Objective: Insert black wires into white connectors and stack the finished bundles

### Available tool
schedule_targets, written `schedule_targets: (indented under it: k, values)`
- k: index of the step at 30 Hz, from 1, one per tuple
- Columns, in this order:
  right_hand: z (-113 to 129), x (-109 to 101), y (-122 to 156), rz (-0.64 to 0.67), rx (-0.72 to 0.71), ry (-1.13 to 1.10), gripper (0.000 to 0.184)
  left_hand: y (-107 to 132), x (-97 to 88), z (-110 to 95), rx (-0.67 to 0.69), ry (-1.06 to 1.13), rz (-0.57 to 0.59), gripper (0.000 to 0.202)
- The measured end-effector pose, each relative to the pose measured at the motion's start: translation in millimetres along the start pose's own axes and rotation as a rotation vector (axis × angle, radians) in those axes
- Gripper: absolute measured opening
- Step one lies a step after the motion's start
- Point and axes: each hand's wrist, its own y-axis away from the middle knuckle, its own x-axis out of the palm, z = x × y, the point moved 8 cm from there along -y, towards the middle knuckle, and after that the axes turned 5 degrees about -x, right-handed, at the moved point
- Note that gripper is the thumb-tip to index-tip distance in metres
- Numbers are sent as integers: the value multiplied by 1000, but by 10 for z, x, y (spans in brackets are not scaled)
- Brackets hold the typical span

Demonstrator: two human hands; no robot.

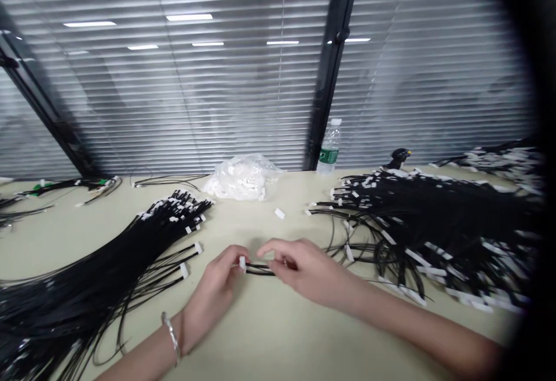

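Note:
My left hand (221,277) pinches a small white connector (242,263) between thumb and fingertips. Thin black wires (259,269) run from that connector towards my right hand (299,268), whose thumb and curled fingers are closed around them. The index finger of the right hand reaches out above the wires. A loose white connector (279,213) lies on the table beyond my hands. To the left spreads a thick bundle of black wires (108,259) with white ends, and a few separate wires with white connectors (184,270) lie beside it.
A large heap of black cables with white connectors (438,213) covers the right side. At the back stand a clear plastic bag of white parts (243,177) and a water bottle (329,148). A small black figure (398,157) sits behind the heap. Window blinds (217,91) border the table.

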Motion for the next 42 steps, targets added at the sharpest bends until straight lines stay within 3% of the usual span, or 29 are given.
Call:
schedule_targets:
  k: [1, 2, 3, 6, 9, 12, 13, 15, 18, 20, 23, 26, 31, 37, 42]
  values:
    - [37, -91, 0, 49, 9, -96, 25, -2, 1, -1, -1, -18, 1, 27]
    - [56, -121, 24, 168, 68, -350, 23, -4, 2, 1, -2, -35, 0, 27]
    - [89, -222, 49, 197, 112, -583, 22, -5, 6, 6, -4, -50, 0, 26]
    - [126, -807, 115, -92, 94, -914, 21, -4, 22, 24, -12, -82, 8, 25]
    - [100, -1344, 267, -452, 18, -839, 33, 0, 37, 28, -12, -85, 21, 24]
    - [89, -1618, 362, -639, 1, -578, 30, 6, 43, 18, 0, -63, 26, 24]
    - [74, -1639, 353, -650, 12, -501, 25, 8, 44, 15, 4, -56, 27, 24]
    - [43, -1532, 253, -523, 38, -314, 20, 10, 47, 15, 7, -47, 28, 23]
    - [-51, -1054, 85, -165, 36, -41, 27, 7, 49, 29, 4, -52, 28, 20]
    - [-144, -670, 45, 1, 18, 107, 26, 2, 51, 40, 4, -59, 31, 19]
    - [-236, -176, 22, 112, -49, 239, 19, -1, 54, 55, 2, -77, 35, 18]
    - [-263, 46, -19, 142, -96, 331, 12, 5, 58, 59, 4, -101, 37, 19]
    - [-202, -185, -83, 50, -92, 509, 18, 9, 51, 55, 3, -117, 25, 21]
    - [-161, -542, -6, -51, 27, 729, 18, -2, 45, 34, 1, -115, 20, 20]
    - [-100, -1128, 179, -160, 117, 820, 32, 30, 44, 0, -19, -77, 14, 21]
